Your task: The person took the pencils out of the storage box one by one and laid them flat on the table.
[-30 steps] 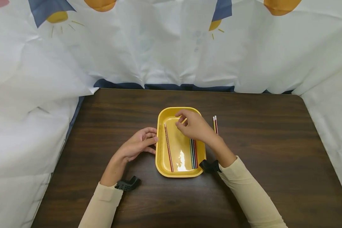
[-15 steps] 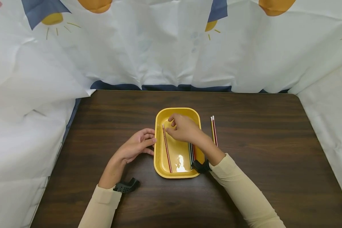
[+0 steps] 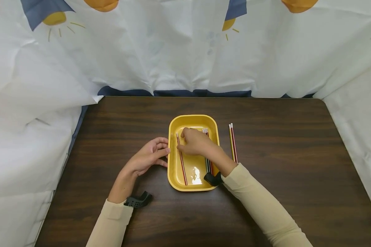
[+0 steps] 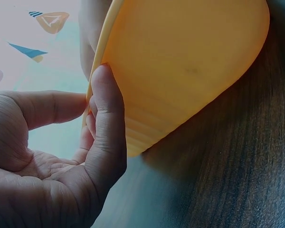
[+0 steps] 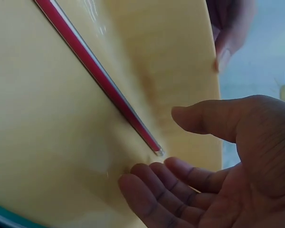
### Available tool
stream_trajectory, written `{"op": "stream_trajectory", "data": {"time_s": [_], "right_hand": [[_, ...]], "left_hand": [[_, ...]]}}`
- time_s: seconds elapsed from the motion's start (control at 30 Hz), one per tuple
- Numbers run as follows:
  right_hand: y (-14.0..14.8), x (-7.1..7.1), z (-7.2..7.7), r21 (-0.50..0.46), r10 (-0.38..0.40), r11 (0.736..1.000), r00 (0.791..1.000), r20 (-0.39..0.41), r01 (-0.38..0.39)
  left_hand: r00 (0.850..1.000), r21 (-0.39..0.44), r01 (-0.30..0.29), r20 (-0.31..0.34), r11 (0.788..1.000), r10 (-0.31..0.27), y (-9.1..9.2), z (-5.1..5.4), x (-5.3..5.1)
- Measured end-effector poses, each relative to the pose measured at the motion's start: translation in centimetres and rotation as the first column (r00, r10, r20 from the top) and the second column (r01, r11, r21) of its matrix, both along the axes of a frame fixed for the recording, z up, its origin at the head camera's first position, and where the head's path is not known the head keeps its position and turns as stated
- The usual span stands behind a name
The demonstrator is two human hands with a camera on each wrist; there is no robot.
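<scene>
A yellow tray (image 3: 191, 189) lies on the dark table. My left hand (image 3: 149, 155) pinches its left rim between thumb and fingers, as the left wrist view shows with the hand (image 4: 61, 156) at the tray's edge (image 4: 190, 57). Inside the tray, a red pencil (image 3: 182, 164) slants along the left side. Over it hangs my right hand (image 3: 198, 142), holding nothing; in the right wrist view the thumb and fingers of this hand (image 5: 218, 166) are spread apart around the white-tipped end of the red pencil (image 5: 104, 83), apparently without touching it. Several pencils (image 3: 208, 166) lie along the tray's right side, partly under the right wrist.
Outside the tray on the right, a yellow pencil and a red pencil (image 3: 234, 144) lie side by side on the table (image 3: 281, 144), partly hidden by the right sleeve. A white patterned curtain (image 3: 185, 51) hangs behind the table and at both sides.
My right hand has moved left and slightly nearer across the tray to the red pencil. My left hand stays at the tray's rim.
</scene>
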State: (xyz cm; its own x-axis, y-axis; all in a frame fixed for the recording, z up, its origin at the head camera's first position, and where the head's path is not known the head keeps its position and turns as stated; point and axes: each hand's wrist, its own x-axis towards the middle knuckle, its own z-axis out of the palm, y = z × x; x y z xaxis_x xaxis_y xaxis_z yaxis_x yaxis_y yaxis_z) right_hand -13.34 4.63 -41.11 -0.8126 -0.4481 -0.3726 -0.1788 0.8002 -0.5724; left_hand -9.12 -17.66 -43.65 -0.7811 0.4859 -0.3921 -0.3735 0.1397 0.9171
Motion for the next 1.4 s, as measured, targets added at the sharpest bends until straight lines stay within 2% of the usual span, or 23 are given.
{"op": "stream_trajectory", "data": {"time_s": [0.23,0.37,0.53,0.67,0.7,0.77,0.8,0.9,0.93,1.0,1.03,1.2,1.4], "right_hand": [[-1.0,0.1,-0.6,0.069,0.011,0.998,1.0,-0.007,-0.011],[-1.7,0.2,-0.9,0.124,0.026,0.992,0.999,-0.041,-0.021],[-2.1,0.4,-0.9,0.15,0.033,0.988,0.997,-0.072,-0.022],[-2.0,0.4,-0.9,0.114,0.011,0.994,0.999,-0.051,-0.005],[-1.9,0.2,-1.8,0.085,0.006,0.996,0.999,-0.053,-0.001],[-1.7,0.1,-1.9,0.053,-0.012,0.998,0.999,-0.031,0.014],[-1.6,-0.2,-3.1,0.035,-0.013,0.999,0.999,-0.036,0.014],[-1.4,-0.3,-3.1,-0.001,-0.02,1.0,1.0,-0.022,0.02],[-1.5,-0.2,-2.3,0.002,-0.023,1.0,1.0,-0.009,0.023],[-1.4,-0.1,-2.3,-0.007,-0.021,1.0,1.0,-0.008,0.021],[-1.5,0.2,-1.1,-0.004,-0.026,1.0,1.0,0.007,0.026],[-1.3,0.4,-0.9,0.007,-0.03,1.0,0.999,0.032,0.03],[-0.7,0.6,-0.3,-0.027,-0.039,0.999,0.998,0.054,0.041]], "left_hand": [[1.0,0.007,-0.005,0.005,1.0,0.005,0.0,-0.1,-0.1],[1.0,0.01,-0.009,0.004,1.0,0.009,0.1,-0.2,-0.1],[1.0,0.015,-0.011,0.002,1.0,0.011,0.1,-0.2,-0.1],[1.0,0.021,-0.011,0.003,1.0,0.01,0.1,-0.2,0.0],[1.0,0.022,-0.009,0.002,1.0,0.009,0.1,-0.2,0.0],[1.0,0.022,-0.006,0.002,1.0,0.006,0.1,-0.2,0.0],[1.0,0.022,-0.006,0.002,1.0,0.005,0.1,-0.2,0.0],[1.0,0.02,-0.007,0.002,1.0,0.007,0.1,-0.2,-0.1],[1.0,0.019,-0.008,0.001,1.0,0.008,0.0,-0.2,-0.1],[1.0,0.019,-0.009,-0.001,1.0,0.009,0.0,-0.2,-0.1],[1.0,0.019,-0.009,-0.002,1.0,0.009,-0.1,-0.2,-0.1],[1.0,0.023,-0.006,-0.001,1.0,0.006,0.0,-0.3,-0.1],[1.0,0.022,-0.009,0.003,1.0,0.009,0.1,-0.2,0.0]]}}
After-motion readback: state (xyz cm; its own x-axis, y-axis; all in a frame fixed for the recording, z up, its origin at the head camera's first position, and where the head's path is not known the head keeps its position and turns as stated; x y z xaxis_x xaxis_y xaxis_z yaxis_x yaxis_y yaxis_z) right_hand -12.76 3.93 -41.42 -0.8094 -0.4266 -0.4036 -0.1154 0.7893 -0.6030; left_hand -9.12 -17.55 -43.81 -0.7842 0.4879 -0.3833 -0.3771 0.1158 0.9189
